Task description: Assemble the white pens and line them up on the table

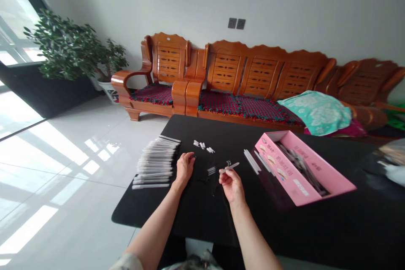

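My right hand (pixel 232 183) pinches a thin white pen barrel (pixel 230 166) just above the black table (pixel 196 215). My left hand (pixel 184 167) rests on the table with its fingers curled at something small and dark that I cannot make out. A row of several white pen barrels (pixel 155 162) lies to the left of that hand. Small white caps (pixel 202 145) sit beyond the hands, and small dark parts (pixel 212 171) lie between them. A few white sticks (pixel 252 161) lie beside an open pink box (pixel 311 179) holding several dark pieces.
A wooden sofa set (pixel 240 76) with red cushions and a teal cloth (pixel 316 112) stands behind the table. A potted plant (pixel 72 50) is at the left by the window. Glossy white floor lies left of the table. A plastic bag (pixel 392 162) sits at the right edge.
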`<action>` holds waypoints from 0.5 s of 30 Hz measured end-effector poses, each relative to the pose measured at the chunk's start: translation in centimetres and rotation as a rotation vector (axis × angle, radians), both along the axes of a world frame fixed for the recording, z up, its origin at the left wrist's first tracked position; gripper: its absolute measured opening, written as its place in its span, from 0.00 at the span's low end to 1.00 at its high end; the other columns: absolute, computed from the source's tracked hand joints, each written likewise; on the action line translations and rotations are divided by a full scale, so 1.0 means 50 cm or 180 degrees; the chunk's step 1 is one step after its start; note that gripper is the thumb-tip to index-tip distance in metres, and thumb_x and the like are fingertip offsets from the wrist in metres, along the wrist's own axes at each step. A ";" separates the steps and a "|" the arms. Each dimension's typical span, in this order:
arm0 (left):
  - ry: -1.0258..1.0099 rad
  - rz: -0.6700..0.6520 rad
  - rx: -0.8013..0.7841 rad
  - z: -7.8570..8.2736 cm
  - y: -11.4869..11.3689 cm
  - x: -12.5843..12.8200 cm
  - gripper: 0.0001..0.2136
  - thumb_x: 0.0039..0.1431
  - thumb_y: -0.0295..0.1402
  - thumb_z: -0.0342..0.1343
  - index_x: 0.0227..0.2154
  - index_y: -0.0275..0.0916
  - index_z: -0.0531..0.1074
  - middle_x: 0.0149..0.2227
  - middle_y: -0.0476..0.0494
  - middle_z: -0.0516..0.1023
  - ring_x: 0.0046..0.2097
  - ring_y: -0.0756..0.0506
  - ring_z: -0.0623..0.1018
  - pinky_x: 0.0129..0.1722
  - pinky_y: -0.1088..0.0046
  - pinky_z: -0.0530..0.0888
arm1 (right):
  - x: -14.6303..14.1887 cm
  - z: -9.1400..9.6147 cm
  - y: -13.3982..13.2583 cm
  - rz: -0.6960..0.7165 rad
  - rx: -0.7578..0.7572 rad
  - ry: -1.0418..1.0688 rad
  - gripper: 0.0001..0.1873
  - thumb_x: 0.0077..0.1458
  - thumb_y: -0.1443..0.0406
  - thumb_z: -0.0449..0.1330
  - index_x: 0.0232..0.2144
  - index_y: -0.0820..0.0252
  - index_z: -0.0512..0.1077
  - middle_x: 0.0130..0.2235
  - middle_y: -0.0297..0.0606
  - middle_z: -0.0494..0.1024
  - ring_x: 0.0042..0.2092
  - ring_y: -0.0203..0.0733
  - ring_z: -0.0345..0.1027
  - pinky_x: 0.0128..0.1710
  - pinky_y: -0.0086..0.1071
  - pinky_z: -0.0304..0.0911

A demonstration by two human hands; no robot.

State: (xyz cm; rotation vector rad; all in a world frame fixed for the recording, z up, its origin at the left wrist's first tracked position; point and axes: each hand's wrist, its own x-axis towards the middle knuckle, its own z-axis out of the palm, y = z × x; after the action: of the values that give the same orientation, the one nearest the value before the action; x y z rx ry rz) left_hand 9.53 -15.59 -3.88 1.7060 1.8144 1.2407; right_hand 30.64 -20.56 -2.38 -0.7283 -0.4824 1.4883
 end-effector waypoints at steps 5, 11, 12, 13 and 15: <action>0.0614 -0.0094 -0.0154 0.006 0.016 0.022 0.10 0.60 0.29 0.56 0.43 0.39 0.78 0.39 0.42 0.76 0.37 0.46 0.77 0.38 0.72 0.71 | 0.005 -0.009 0.002 -0.0007 -0.0036 -0.0006 0.08 0.41 0.69 0.68 0.27 0.61 0.74 0.27 0.39 0.82 0.22 0.35 0.72 0.19 0.25 0.66; 0.0341 -0.0049 -0.0130 0.012 0.010 0.018 0.05 0.55 0.27 0.60 0.34 0.39 0.79 0.35 0.45 0.76 0.35 0.49 0.76 0.37 0.75 0.69 | 0.003 -0.003 -0.001 -0.0022 -0.0041 -0.0029 0.09 0.40 0.69 0.69 0.27 0.62 0.74 0.27 0.40 0.82 0.22 0.36 0.72 0.19 0.26 0.67; 0.0138 -0.0018 -0.0129 0.013 0.009 0.016 0.04 0.53 0.26 0.61 0.32 0.39 0.78 0.33 0.46 0.76 0.33 0.49 0.75 0.37 0.75 0.69 | 0.002 -0.003 -0.002 -0.0030 -0.0032 -0.0022 0.09 0.39 0.69 0.69 0.27 0.62 0.74 0.27 0.41 0.82 0.22 0.36 0.73 0.19 0.26 0.67; -0.0125 0.0005 -0.0163 0.015 0.006 0.014 0.03 0.51 0.26 0.62 0.30 0.38 0.78 0.31 0.47 0.76 0.32 0.49 0.75 0.36 0.75 0.69 | 0.002 -0.003 -0.003 -0.0040 -0.0027 -0.0013 0.09 0.40 0.69 0.69 0.27 0.62 0.74 0.27 0.41 0.82 0.22 0.36 0.73 0.19 0.26 0.67; -0.0860 -0.0017 -0.0343 0.019 -0.003 0.012 0.03 0.48 0.27 0.63 0.28 0.38 0.78 0.26 0.48 0.76 0.28 0.49 0.75 0.33 0.75 0.69 | 0.001 -0.004 -0.002 -0.0063 -0.0028 -0.0005 0.09 0.40 0.69 0.69 0.28 0.62 0.74 0.27 0.40 0.83 0.22 0.36 0.73 0.20 0.26 0.68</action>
State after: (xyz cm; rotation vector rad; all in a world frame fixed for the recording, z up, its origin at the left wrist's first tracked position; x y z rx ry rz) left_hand 10.15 -15.75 -2.91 1.4092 1.6823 1.2772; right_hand 30.69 -20.69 -2.56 -0.7393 -0.4690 1.4721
